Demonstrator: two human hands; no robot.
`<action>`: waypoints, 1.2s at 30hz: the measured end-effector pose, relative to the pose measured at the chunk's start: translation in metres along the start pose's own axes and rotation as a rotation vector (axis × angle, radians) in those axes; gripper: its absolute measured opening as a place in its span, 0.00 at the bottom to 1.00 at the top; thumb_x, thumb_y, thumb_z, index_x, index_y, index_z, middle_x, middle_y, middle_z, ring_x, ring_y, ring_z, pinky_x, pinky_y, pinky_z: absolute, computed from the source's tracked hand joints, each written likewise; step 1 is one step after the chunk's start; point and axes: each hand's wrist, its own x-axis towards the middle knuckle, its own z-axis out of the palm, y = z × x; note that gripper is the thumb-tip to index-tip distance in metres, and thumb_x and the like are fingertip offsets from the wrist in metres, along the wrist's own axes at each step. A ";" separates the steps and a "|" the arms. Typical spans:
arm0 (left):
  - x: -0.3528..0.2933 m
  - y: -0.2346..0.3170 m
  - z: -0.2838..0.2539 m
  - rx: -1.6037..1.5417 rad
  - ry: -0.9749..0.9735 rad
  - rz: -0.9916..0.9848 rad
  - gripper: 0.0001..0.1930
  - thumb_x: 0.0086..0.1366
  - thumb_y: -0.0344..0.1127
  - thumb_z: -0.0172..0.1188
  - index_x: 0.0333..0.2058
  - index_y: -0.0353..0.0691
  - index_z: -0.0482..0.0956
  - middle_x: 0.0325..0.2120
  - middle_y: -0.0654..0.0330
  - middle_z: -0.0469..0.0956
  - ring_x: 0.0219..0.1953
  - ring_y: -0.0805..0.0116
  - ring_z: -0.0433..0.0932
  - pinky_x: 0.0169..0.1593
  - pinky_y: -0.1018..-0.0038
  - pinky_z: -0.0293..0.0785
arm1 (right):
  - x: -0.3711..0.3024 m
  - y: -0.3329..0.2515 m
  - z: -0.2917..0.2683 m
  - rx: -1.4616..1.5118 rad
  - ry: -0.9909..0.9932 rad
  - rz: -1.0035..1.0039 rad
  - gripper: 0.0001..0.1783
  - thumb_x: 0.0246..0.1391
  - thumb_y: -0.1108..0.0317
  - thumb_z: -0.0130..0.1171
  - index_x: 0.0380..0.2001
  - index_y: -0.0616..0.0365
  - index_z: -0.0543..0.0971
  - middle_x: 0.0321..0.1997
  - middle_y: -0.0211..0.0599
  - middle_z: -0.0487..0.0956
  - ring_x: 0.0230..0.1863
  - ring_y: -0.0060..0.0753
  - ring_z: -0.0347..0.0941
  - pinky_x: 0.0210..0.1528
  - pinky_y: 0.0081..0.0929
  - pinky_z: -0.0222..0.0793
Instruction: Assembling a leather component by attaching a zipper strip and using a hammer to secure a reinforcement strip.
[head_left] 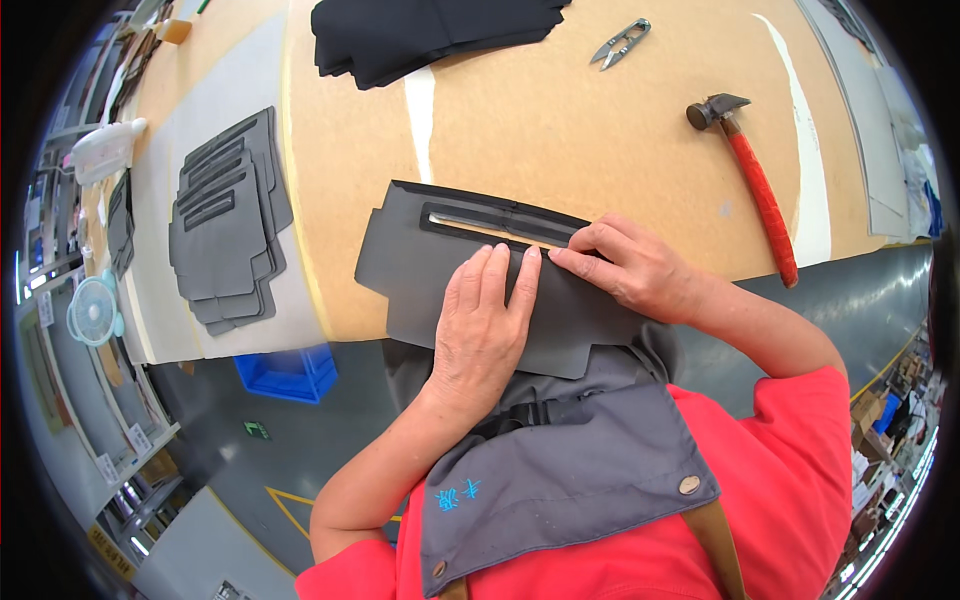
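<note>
A dark grey sheet panel [400, 250] with notched corners lies at the table's near edge, its lower part hanging over toward my lap. Near its far edge runs a long slot framed by a black strip [470, 222], and the tan table shows through the opening. My left hand [482, 325] lies flat on the panel, fingers stretched out, their tips at the strip's near side. At the slot's right end my right hand [640, 268] is closed, its fingertips pinching at the strip and panel. What lies under those fingers is hidden.
A stack of similar slotted grey panels [225, 245] sits on the left. Black fabric pieces [430, 35] lie at the far side. Thread snips [620, 45] and a red-handled hammer [755, 180] rest on the right. A blue crate [290, 375] stands below the table; a small fan [93, 308] is far left.
</note>
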 end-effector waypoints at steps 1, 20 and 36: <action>0.000 0.001 0.002 -0.002 -0.001 -0.001 0.30 0.60 0.25 0.58 0.64 0.40 0.73 0.56 0.53 0.70 0.61 0.57 0.71 0.65 0.64 0.69 | 0.000 0.000 0.000 -0.019 -0.002 -0.024 0.24 0.46 0.77 0.64 0.50 0.62 0.82 0.41 0.37 0.77 0.38 0.37 0.75 0.39 0.31 0.76; 0.002 0.022 0.010 -0.080 0.022 0.035 0.28 0.61 0.25 0.59 0.62 0.39 0.75 0.56 0.52 0.71 0.61 0.57 0.72 0.64 0.64 0.71 | -0.022 -0.008 -0.010 -0.122 0.006 0.010 0.25 0.45 0.79 0.63 0.50 0.60 0.83 0.41 0.35 0.77 0.38 0.36 0.73 0.39 0.30 0.75; 0.003 0.029 0.011 -0.092 0.008 0.071 0.27 0.62 0.27 0.58 0.62 0.38 0.75 0.56 0.55 0.72 0.62 0.60 0.72 0.65 0.65 0.70 | -0.034 -0.005 -0.014 -0.019 0.025 0.090 0.25 0.43 0.78 0.64 0.50 0.60 0.84 0.41 0.34 0.78 0.39 0.35 0.74 0.39 0.29 0.75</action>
